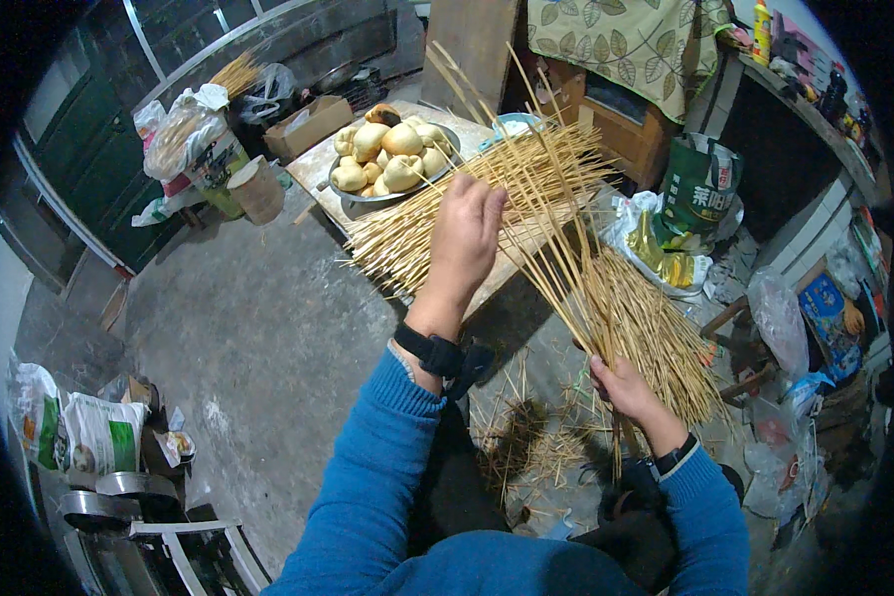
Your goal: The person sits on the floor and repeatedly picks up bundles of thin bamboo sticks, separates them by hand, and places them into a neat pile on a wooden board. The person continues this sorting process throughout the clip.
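My right hand [626, 384] grips the lower part of a loose bundle of dry straw stalks [574, 290], whose tops fan up and to the left. My left hand [468, 227] is raised over the low table, its fingers curled near the upper stalks; whether it pinches one cannot be made out. Beneath and beyond it, a thick pile of cut stalks [395, 242] lies across the table [484, 294]. Another large heap of straw [663, 335] leans beside the table, right of the held bundle.
A metal basin [454, 149] of steamed buns [402, 171] stands on the table near a light-blue bowl [518, 123]. Straw scraps [536, 447] litter the floor by my feet. Bags, among them a green one [696, 194], stand at right; a wooden stool leg [745, 384] juts out there.
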